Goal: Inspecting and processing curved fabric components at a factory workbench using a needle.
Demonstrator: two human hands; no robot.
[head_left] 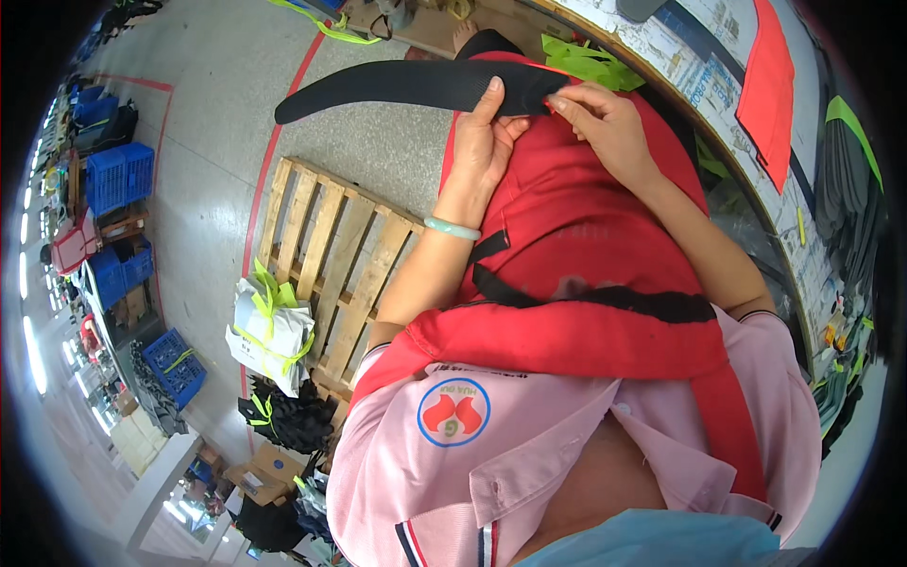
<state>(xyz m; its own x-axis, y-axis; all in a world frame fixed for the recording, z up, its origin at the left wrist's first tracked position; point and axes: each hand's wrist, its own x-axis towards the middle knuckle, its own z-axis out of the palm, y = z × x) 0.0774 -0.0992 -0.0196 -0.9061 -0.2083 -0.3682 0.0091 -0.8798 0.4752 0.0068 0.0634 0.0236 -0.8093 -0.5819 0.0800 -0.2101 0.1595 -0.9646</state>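
Note:
My left hand [487, 132] holds a long, curved black fabric piece [387, 88], with the thumb on top and the fingers underneath. The piece tapers to a rounded tip on the left, and its right end lies over my red apron [567, 198]. At that right end my right hand [605, 123] is closed in a pinch. A small red bit shows at its fingertips against the black fabric, too small to make out. A pale green bangle [452, 228] is around my left wrist.
To my right runs a worktable [704, 104] bearing a red fabric panel [767, 94] and stacked dark grey pieces [847, 184]. Lime-green strips [590, 62] lie at its edge. On my left are a wooden pallet [331, 236], a tied white bundle [271, 326] and blue crates [120, 178].

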